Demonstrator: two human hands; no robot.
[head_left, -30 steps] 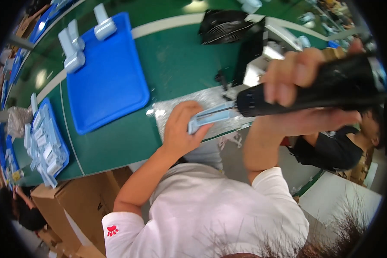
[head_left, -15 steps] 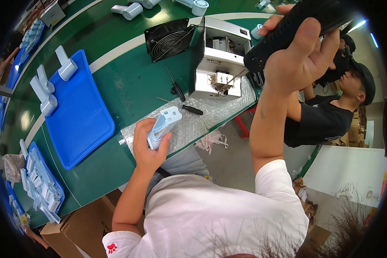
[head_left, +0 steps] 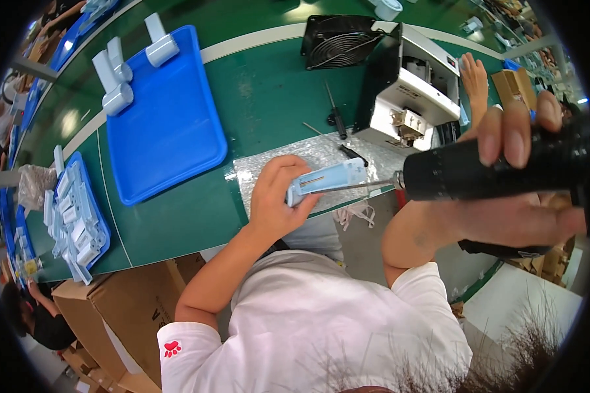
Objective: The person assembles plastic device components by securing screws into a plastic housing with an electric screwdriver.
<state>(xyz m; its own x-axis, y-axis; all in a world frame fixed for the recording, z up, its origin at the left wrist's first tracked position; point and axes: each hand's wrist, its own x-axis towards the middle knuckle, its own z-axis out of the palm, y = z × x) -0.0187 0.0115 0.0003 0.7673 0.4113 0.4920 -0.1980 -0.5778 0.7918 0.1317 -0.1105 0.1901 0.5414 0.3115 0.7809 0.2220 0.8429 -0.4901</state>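
My left hand (head_left: 278, 200) grips a pale blue plastic part (head_left: 328, 179) and holds it over a bubble-wrap mat (head_left: 269, 171) at the near edge of the green table. In my right hand (head_left: 514, 167) is a black electric screwdriver (head_left: 498, 169); its thin metal bit (head_left: 354, 187) reaches left and touches the pale blue part. Both forearms come out of my white shirt sleeves.
A large blue tray (head_left: 170, 131) with three pale blue parts lies at the back left. A smaller blue tray (head_left: 75, 219) full of parts sits at the far left. A black fan (head_left: 341, 40), a white-and-black machine (head_left: 413, 92) and a hand screwdriver (head_left: 334, 114) stand behind the mat. Another person's hand (head_left: 475, 78) rests beyond the machine. A cardboard box (head_left: 121, 314) stands below the table.
My right hand has brought the screwdriver down from high up until the bit meets the part. My left hand has turned the part level and moved it slightly right.
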